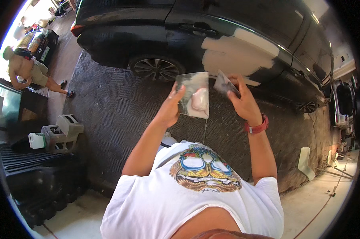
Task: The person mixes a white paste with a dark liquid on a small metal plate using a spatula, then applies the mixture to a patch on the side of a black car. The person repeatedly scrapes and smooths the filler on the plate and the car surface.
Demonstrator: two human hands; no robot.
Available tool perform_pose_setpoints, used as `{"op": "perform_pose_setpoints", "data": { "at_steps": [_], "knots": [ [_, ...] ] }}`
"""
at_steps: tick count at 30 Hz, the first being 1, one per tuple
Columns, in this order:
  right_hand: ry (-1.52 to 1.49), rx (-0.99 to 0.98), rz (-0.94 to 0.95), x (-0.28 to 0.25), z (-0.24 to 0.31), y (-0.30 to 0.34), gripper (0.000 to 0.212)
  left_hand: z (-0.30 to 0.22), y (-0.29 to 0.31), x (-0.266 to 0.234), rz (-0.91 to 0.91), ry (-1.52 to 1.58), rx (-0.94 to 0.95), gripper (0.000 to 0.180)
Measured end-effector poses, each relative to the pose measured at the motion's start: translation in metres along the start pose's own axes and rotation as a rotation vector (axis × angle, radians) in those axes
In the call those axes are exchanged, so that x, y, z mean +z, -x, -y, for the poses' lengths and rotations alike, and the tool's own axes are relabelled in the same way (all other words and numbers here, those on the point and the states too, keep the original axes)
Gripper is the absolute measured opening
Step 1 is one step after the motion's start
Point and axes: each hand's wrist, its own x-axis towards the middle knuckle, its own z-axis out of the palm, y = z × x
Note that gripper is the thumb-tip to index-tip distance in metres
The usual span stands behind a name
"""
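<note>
My left hand (170, 106) grips a flat rectangular mixing board (192, 82) by its left edge, thumb on top. On the board lies a pale pinkish-white lump of filler paste (200, 99), with greyish smears around it. In my right hand (246, 104) is a thin grey spreader (225, 82), pinched between thumb and fingers just right of the board and apart from it. Both tools are held up in front of a black car (124, 34). A broad beige filler patch (237, 55) covers part of its side doors.
The car's rear wheel (156, 69) is beyond the board. To the left are a grey plastic step stool (62, 133), a white jug (37, 140) and a black ribbed truck-bed liner (48, 171). Another person (26, 69) stands far left. A pale curved panel (305, 163) is at right.
</note>
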Motion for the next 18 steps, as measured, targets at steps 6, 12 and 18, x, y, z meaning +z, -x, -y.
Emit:
{"op": "perform_pose_setpoints", "data": {
  "at_steps": [6,12,18],
  "knots": [
    [0.879,-0.498,0.035,0.063,0.009,0.021,0.044,0.012,-0.004,0.005,-0.253,-0.515,0.306,0.066],
    [0.921,-0.563,0.223,0.049,0.031,0.037,0.055,0.025,-0.019,-0.023,-0.453,0.12,0.521,0.046],
    [0.379,-0.451,0.137,0.067,0.027,0.038,0.068,0.007,-0.011,0.003,-0.168,0.234,0.286,0.044]
  ]
}}
